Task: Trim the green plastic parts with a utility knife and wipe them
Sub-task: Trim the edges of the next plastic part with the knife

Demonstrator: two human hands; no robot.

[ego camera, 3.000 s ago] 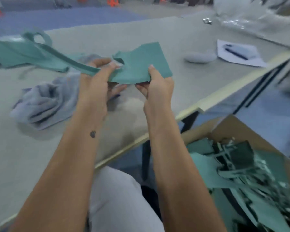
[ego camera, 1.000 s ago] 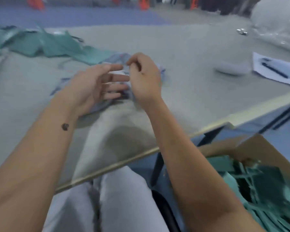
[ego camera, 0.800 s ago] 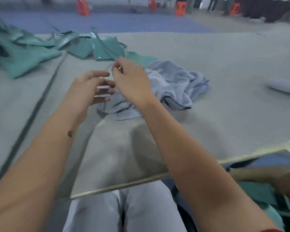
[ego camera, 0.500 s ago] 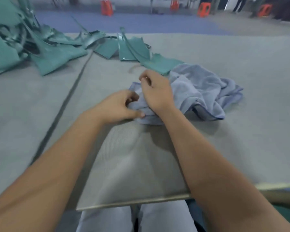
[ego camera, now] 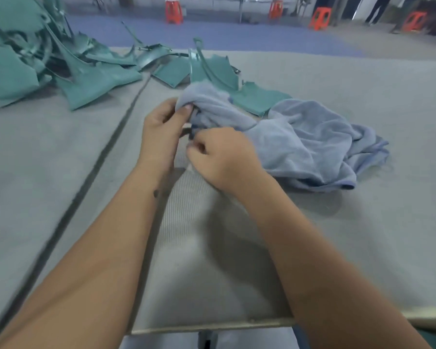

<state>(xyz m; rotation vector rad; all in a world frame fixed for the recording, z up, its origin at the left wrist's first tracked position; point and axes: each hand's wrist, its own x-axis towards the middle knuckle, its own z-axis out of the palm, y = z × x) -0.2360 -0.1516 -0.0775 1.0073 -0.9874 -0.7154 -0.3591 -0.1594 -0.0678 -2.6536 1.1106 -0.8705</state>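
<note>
One blue cloth (ego camera: pixel 312 137); two hands; four orange stools (ego camera: pixel 173 11); many green parts (ego camera: pixel 98 81)

No readable text, labels, brands or numbers anywhere in view.

Bare forearms (ego camera: pixel 116 238) (small dark wrist mark)
</note>
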